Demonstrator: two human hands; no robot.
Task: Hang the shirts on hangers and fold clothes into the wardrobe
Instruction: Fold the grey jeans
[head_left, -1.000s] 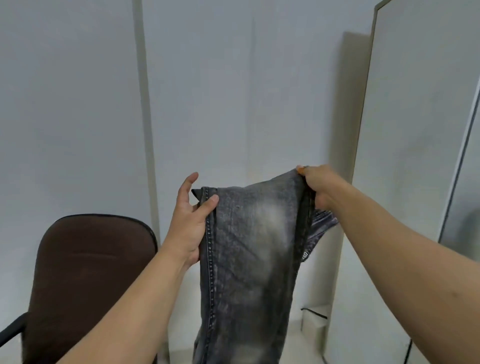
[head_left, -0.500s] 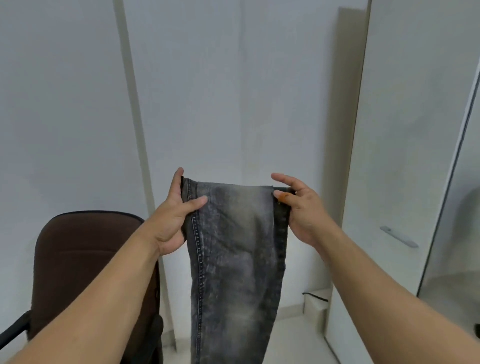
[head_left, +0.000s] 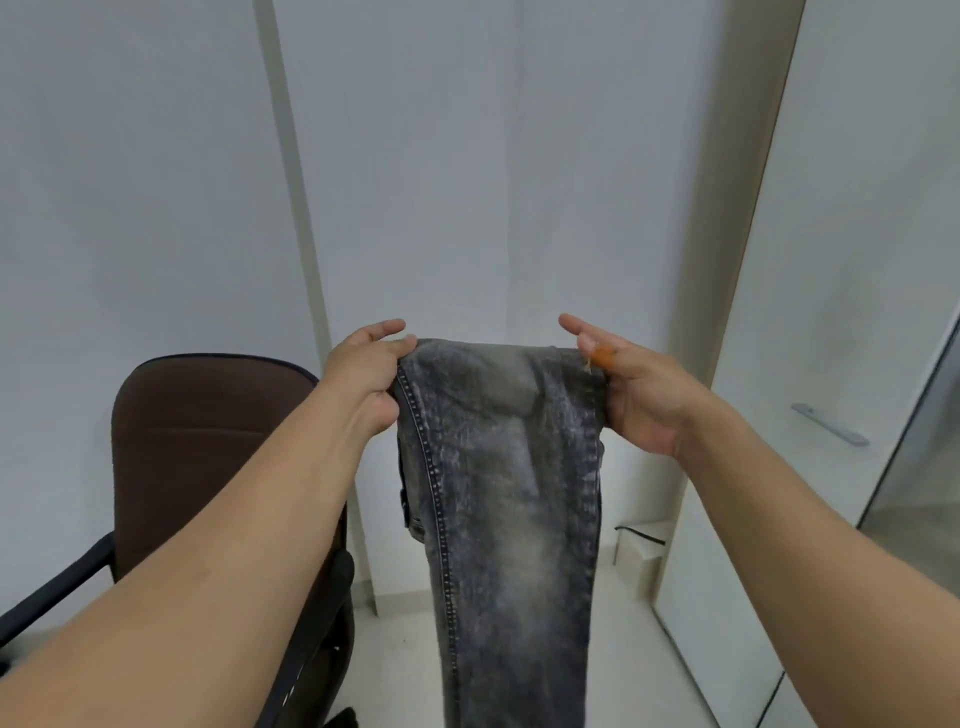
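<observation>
Jeans (head_left: 509, 499) hang between both hands, left hand (head_left: 366, 382) and right hand (head_left: 636, 397) each pinching a top corner.

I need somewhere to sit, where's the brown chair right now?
In the head view the brown chair stands low on the left, behind the left forearm, beside the hanging jeans.

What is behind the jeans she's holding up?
Behind the jeans, held by the left hand and right hand, are a pale wall and floor. Whatever lies directly behind the denim is hidden.
</observation>
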